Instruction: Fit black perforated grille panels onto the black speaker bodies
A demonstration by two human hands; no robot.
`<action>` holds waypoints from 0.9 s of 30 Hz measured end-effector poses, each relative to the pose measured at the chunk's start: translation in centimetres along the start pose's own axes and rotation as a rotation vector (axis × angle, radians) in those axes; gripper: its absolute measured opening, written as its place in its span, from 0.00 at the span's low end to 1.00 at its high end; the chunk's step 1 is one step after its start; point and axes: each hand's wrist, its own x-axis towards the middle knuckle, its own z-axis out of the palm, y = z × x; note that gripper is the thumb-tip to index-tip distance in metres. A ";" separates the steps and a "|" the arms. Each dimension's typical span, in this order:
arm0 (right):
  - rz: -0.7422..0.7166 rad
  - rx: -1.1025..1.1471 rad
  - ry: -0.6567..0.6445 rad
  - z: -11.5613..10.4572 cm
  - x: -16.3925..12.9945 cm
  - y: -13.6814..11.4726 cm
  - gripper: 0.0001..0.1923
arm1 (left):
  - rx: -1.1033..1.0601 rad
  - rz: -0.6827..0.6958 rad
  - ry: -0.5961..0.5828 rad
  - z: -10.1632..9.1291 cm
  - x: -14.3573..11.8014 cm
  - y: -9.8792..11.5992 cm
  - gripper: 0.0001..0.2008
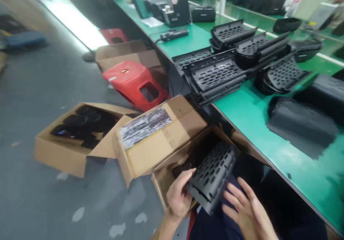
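My left hand grips one end of a black perforated plastic cover, a curved piece with rows of slots. The cover is tilted over an open cardboard box by my lap. My right hand is open beside the cover's right edge, its fingers spread; whether a fingertip touches the cover I cannot tell. Inside the box are dark parts, mostly hidden by the cover and blurred.
Stacked perforated black covers line the edge of the green table. On its right lies a dark solid casing. A taped carton, an open box of black parts and a red stool stand at left.
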 end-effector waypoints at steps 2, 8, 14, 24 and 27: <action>0.006 0.212 -0.036 0.4 0.5 1.2 0.43 | 0.072 0.321 -0.251 -0.2 -1.3 2.4 0.29; 0.060 0.284 0.112 -4.9 -1.0 2.5 0.42 | -0.010 0.390 -0.603 0.9 -7.5 5.0 0.24; 0.055 0.343 0.058 -7.3 -3.7 4.6 0.37 | -0.445 -0.578 -0.395 4.4 -7.9 5.9 0.26; -0.258 -0.565 0.212 -8.5 -5.9 6.7 0.39 | -0.905 -1.456 -0.546 9.5 -8.6 6.2 0.30; -0.286 -0.692 0.228 -7.4 -7.1 6.4 0.56 | -0.856 -1.476 -0.585 9.9 -9.0 6.4 0.31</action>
